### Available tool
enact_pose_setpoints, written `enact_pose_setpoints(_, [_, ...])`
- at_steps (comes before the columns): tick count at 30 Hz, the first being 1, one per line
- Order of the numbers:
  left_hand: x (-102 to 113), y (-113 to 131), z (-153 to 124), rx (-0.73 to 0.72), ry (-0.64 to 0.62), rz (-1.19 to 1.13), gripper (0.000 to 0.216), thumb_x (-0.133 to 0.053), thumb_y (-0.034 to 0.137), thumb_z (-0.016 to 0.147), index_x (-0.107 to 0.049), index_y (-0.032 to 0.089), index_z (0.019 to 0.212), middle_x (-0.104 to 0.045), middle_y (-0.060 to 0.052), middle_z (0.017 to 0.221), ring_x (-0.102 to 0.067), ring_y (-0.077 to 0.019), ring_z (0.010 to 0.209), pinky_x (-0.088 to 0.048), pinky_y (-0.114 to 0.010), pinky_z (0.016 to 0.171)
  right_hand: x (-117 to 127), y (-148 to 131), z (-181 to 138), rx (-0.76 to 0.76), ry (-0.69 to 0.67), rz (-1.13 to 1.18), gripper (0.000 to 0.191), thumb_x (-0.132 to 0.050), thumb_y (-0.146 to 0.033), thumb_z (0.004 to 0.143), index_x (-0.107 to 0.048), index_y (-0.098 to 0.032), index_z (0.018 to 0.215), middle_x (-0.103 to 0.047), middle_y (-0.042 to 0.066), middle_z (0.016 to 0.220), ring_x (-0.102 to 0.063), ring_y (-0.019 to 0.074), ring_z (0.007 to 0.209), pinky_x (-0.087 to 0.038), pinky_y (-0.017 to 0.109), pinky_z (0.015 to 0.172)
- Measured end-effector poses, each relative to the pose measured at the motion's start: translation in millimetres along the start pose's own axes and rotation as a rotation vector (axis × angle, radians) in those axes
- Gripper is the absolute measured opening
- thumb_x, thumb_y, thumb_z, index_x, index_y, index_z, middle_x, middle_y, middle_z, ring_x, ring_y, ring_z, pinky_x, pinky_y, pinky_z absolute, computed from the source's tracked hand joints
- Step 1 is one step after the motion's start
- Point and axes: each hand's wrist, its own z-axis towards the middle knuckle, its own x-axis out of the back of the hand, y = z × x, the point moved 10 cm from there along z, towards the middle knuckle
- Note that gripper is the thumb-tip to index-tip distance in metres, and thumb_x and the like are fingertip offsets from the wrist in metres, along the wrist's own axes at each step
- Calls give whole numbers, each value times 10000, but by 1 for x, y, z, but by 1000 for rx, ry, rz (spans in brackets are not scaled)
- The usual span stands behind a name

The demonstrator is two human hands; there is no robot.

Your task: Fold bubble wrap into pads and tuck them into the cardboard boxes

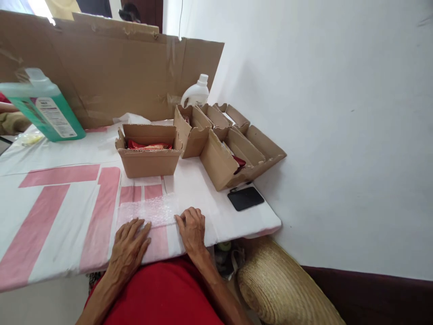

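Note:
A clear sheet of bubble wrap (149, 211) lies flat on the cloth-covered table in front of me. My left hand (130, 243) rests at its near left edge, fingers stretched out and lying flat. At the sheet's right end is my right hand (192, 230), with fingers bent and thumb and forefinger closed at the edge of the wrap. Just beyond the sheet stands an open cardboard box (150, 163) with red packets (149, 146) inside.
Several open cardboard boxes (219, 158) cluster at the right, near a black phone (246, 198). A green liquid jug (57, 113) stands left and a white bottle (198, 92) behind. A cardboard panel (111, 72) spans the back. The wall (331, 135) bounds the right side.

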Motion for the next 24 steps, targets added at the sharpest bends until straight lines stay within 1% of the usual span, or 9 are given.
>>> enact_pose_setpoints(3, [-8, -2, -5, 11, -10, 15, 399, -564, 255, 947, -589, 200, 1342, -642, -127, 1293, -541, -301, 1263, -400, -448, 1051, 11, -44, -11, 200, 94, 47, 204, -506, -251, 1019, -651, -139, 1109, -682, 147, 1131, -580, 288, 1095, -442, 451, 969])
enact_pose_setpoints(5, [-9, -5, -9, 10, 19, 10, 379, -515, 236, 950, -611, 167, 1310, -642, -153, 1278, -547, -303, 1246, -412, -448, 1038, -1, -92, -25, 476, -22, 112, 364, -453, -253, 1033, -552, -128, 1360, -610, 150, 1369, -481, 276, 1335, -358, 451, 1131])
enact_pose_setpoints(7, [-8, -7, -11, 10, 46, -3, 387, -472, 228, 945, -620, 138, 1291, -633, -178, 1287, -553, -303, 1229, -424, -444, 1023, -24, -119, -39, 633, -237, 160, 492, -444, -312, 1044, -418, -137, 1503, -512, 120, 1513, -370, 233, 1458, -307, 406, 1200])
enact_pose_setpoints(9, [-9, -8, -11, 21, 42, -11, 403, -475, 234, 941, -613, 148, 1311, -623, -175, 1314, -553, -300, 1231, -421, -442, 1027, -43, -114, -39, 620, -372, 148, 587, -465, -414, 1041, -353, -144, 1550, -441, 116, 1578, -326, 236, 1494, -292, 419, 1221])
enact_pose_setpoints(11, [-10, -8, -10, 41, 19, -15, 411, -516, 248, 943, -603, 189, 1340, -624, -151, 1332, -548, -296, 1254, -405, -445, 1045, -52, -85, -30, 545, -395, 93, 641, -502, -481, 1019, -367, -146, 1548, -400, 138, 1601, -316, 279, 1504, -287, 480, 1221])
enact_pose_setpoints(15, [-4, -7, -5, 64, 30, -21, 407, -547, 287, 955, -601, 219, 1353, -647, -132, 1310, -561, -285, 1257, -406, -431, 1040, -43, -8, -4, 348, -303, -66, 664, -558, -463, 997, -397, -106, 1534, -382, 219, 1589, -338, 349, 1491, -326, 558, 1175])
enact_pose_setpoints(17, [-3, -7, -3, 59, 24, -9, 390, -544, 277, 959, -607, 224, 1340, -663, -121, 1291, -581, -274, 1227, -418, -417, 1011, -29, 10, 2, 295, -226, -102, 655, -569, -446, 995, -406, -100, 1526, -413, 245, 1563, -367, 368, 1470, -346, 578, 1146])
enact_pose_setpoints(20, [-1, -10, 2, 40, 25, 9, 366, -543, 216, 950, -618, 220, 1309, -701, -94, 1224, -620, -249, 1146, -438, -385, 940, -10, -9, 0, 353, -118, -83, 616, -627, -407, 968, -464, -107, 1480, -483, 243, 1511, -430, 387, 1409, -399, 553, 1084])
enact_pose_setpoints(24, [-3, -7, 9, 8, -2, 2, 373, -514, 137, 923, -638, 217, 1266, -714, -84, 1193, -642, -229, 1062, -451, -357, 851, -14, -77, -23, 653, -116, -22, 303, -570, -215, 999, -604, -164, 1296, -679, 142, 1238, -605, 274, 1093, -488, 399, 842])
